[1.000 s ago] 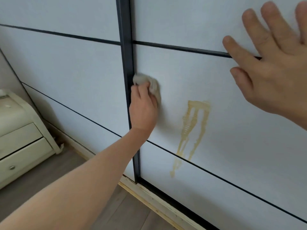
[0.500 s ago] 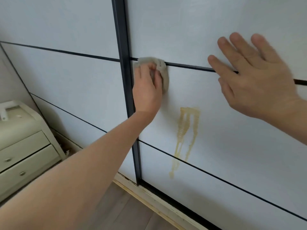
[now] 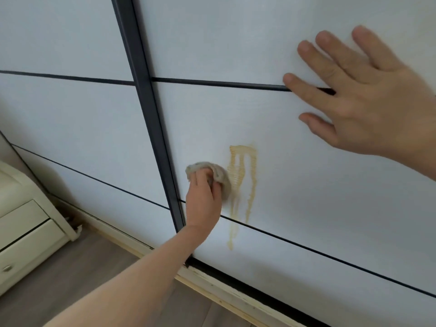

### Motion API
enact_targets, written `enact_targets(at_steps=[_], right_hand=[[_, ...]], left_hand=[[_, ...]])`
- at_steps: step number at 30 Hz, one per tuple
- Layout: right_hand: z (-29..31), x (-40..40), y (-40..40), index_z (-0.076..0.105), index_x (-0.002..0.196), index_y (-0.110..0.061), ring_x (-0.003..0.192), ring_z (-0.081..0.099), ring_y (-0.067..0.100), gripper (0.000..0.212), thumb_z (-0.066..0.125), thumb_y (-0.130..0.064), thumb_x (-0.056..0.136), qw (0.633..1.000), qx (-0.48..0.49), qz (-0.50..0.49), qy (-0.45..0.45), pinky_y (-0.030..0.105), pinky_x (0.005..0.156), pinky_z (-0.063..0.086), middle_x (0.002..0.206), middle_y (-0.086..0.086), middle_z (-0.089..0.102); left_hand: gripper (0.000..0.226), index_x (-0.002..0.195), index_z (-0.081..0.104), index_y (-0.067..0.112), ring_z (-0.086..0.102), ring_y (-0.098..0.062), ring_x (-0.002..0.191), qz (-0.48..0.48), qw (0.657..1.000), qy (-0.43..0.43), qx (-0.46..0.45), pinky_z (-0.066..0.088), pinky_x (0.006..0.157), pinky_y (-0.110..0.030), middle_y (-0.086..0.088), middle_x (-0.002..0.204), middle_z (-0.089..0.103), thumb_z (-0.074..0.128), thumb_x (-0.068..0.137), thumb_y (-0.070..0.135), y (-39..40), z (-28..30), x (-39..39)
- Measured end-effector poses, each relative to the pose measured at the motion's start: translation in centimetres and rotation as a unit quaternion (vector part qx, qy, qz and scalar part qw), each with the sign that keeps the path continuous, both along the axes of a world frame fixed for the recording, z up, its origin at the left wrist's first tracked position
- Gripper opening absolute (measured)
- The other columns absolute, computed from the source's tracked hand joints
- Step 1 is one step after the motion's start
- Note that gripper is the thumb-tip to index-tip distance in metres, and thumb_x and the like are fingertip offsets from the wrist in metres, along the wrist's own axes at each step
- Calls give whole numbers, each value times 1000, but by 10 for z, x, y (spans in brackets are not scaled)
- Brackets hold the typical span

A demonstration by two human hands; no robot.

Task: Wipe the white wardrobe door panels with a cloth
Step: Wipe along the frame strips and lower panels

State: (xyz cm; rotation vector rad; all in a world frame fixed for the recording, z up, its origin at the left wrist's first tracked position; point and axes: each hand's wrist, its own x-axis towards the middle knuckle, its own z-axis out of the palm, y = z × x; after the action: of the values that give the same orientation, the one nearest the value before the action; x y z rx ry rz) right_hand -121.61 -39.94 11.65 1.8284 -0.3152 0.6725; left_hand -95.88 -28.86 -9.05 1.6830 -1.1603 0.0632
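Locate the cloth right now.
Head view, lower centre: the cloth is gripped in the left hand against the door panel, between the dark vertical frame and the yellow stain.

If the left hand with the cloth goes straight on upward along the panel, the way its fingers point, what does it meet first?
Probably the black horizontal strip above it. The left hand holds the cloth against the white panel, and the yellow stain lies just to its right, likely outside that line.

head view, close, facing wardrobe door [image 3: 295,161]
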Motion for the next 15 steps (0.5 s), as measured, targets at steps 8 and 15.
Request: enact_targets(at_steps=[8,15], right_hand=[[0,1,1,36,157,-8,155,19,40,57,40,-38,108,1000,7,3,-4,60,125,17,165,24,22],[1,1,-1,36,157,-8,155,20,39,58,39,-39,107,1000,-1,5,-10,60,124,19,166,23,23]], left_hand=[[19,100,52,16,53,-25,71,55,968,-168,-176,35,57,-29,-8,101,56,52,96,35,-38,69,-8],[8,102,38,24,51,-22,62,-15,983,-73,170,42,51,-35,-4,108,53,45,104,24,11,-75,-25]])
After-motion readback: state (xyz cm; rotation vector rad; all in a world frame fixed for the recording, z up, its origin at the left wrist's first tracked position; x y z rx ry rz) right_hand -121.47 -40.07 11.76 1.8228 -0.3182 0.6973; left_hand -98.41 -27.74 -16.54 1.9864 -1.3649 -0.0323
